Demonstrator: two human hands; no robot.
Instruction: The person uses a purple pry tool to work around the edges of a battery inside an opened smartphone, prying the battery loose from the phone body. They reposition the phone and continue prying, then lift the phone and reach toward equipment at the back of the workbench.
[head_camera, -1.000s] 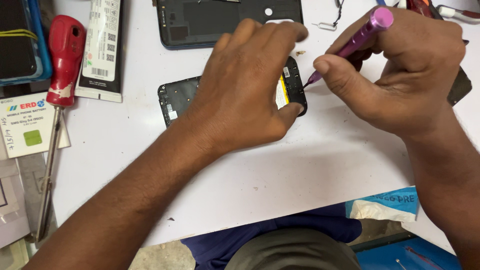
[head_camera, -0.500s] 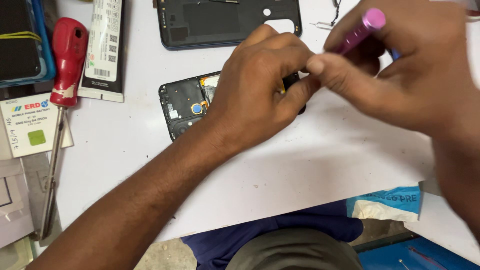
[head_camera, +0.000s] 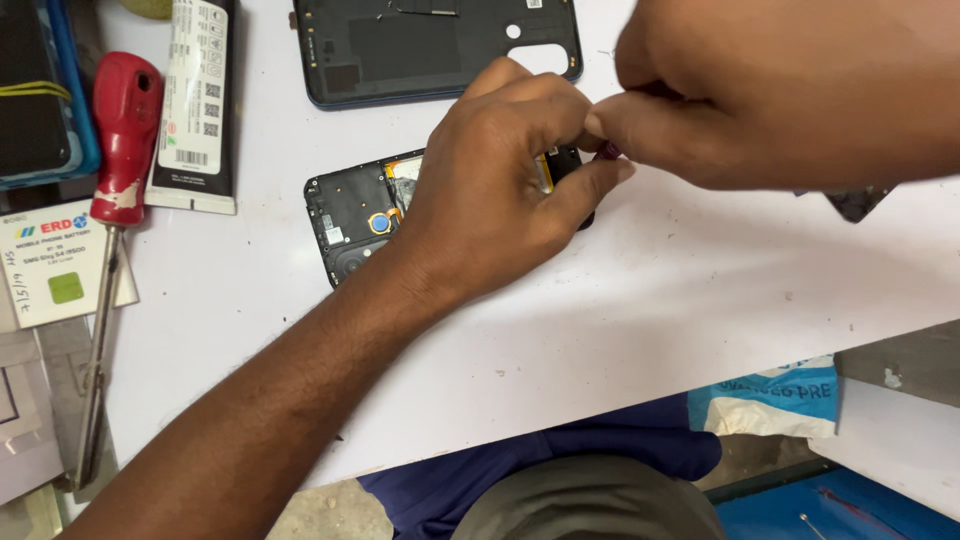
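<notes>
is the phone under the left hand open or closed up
Open. The phone lies with its insides showing under the left hand, and its dark back cover lies apart on the white table.

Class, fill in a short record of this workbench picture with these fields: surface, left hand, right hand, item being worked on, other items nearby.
surface: white table
left hand: left hand rests over the opened phone, covering most of it
right hand: right hand pinches a purple tool at the phone's right end; only the tip shows
item being worked on: black phone with back removed, inner parts exposed
other items nearby: dark back cover above; red-handled screwdriver at left; flat black battery beside it
</notes>
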